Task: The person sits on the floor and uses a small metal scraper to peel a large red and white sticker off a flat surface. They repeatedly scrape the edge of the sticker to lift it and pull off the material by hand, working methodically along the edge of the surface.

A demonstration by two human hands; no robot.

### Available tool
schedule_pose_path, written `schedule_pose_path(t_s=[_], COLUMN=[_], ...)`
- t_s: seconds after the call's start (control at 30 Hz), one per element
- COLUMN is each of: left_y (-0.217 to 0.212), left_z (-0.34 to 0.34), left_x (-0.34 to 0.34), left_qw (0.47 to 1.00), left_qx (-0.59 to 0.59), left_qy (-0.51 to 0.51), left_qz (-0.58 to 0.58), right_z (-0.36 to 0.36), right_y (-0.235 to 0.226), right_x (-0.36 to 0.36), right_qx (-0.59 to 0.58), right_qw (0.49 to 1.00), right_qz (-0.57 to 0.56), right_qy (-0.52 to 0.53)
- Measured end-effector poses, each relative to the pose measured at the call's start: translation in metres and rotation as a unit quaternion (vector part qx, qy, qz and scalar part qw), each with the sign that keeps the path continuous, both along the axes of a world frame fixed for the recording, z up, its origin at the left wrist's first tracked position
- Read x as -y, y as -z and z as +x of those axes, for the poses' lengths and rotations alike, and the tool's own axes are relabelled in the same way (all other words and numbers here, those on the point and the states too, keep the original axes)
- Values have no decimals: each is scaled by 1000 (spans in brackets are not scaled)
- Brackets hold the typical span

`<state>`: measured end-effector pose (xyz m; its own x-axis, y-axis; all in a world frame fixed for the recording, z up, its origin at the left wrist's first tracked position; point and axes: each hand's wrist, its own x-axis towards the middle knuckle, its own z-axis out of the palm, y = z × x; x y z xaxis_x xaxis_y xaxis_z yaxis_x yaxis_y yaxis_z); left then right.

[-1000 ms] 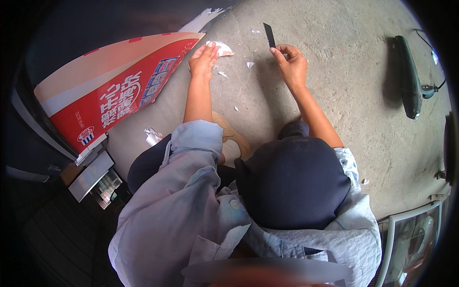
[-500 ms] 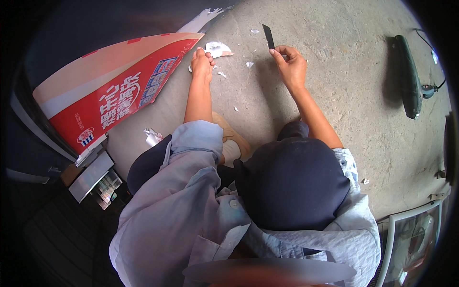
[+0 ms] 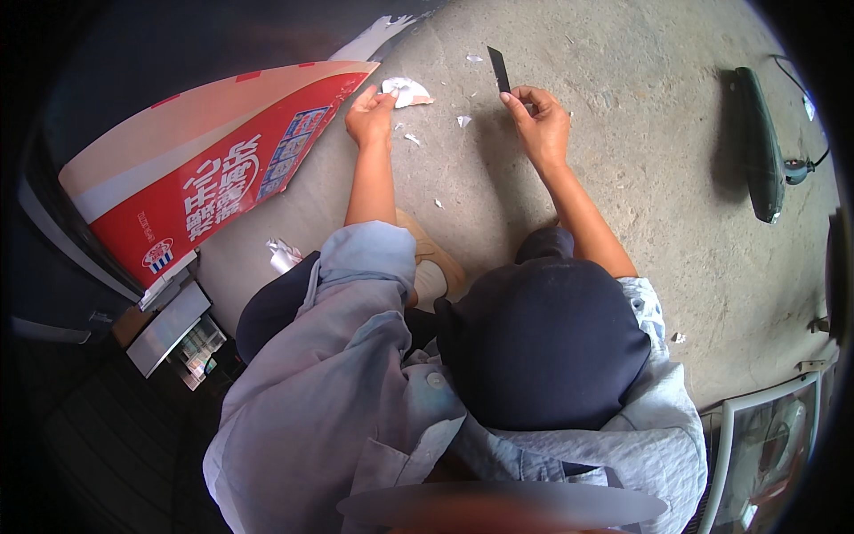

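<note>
My left hand [image 3: 369,114] reaches forward over the concrete floor [image 3: 640,205], fingers loosely curled. Its fingertips touch the near edge of a crumpled white paper scrap [image 3: 407,89]; I see no firm grip on it. My right hand [image 3: 539,120] is pinched on the lower end of a thin dark flat blade [image 3: 498,69], which points up and away from me. The two hands are about a hand's width apart. Small white paper bits [image 3: 463,120] lie between them.
A large red and cream cardboard box [image 3: 213,169] lies flat to the left, beside my left hand. A long dark green tool with a cord [image 3: 759,147] lies at the far right. A small grey box [image 3: 167,327] sits lower left, a white frame [image 3: 756,418] lower right.
My left hand drew back a little from the white scrap, then came forward onto its edge again. My right hand and the dark blade have barely moved.
</note>
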<state>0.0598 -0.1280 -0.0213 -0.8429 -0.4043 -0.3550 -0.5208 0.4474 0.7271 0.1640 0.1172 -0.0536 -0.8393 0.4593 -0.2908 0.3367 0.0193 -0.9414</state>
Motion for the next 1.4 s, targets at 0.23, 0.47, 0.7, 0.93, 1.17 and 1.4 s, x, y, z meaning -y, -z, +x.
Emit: schedule_pose_path(t_s=[0.23,0.47,0.7,0.93,1.17,1.4], left_y=[20,-29,-50,-45,-51,-45], left_z=[3,-3,-39,-47,-49,-55], left_x=[23,-39,-94,-111,-124,-127], left_qw=[998,994,974,963,954,953], left_qx=[-43,-51,-120,-164,-178,-194], left_qy=[-31,4,-120,-149,-179,-200], left_qz=[19,93,150,152,159,122], right_z=[-1,-1,-3,0,-1,0], right_y=[-2,2,-5,0,-5,-3], right_x=[1,0,1,2,1,1], right_qx=[0,-6,2,1,14,-3], right_qw=[1000,1000,1000,1000,1000,1000], right_qz=[-5,5,-5,5,-2,3], right_qy=[-4,-3,-9,-7,-16,-5])
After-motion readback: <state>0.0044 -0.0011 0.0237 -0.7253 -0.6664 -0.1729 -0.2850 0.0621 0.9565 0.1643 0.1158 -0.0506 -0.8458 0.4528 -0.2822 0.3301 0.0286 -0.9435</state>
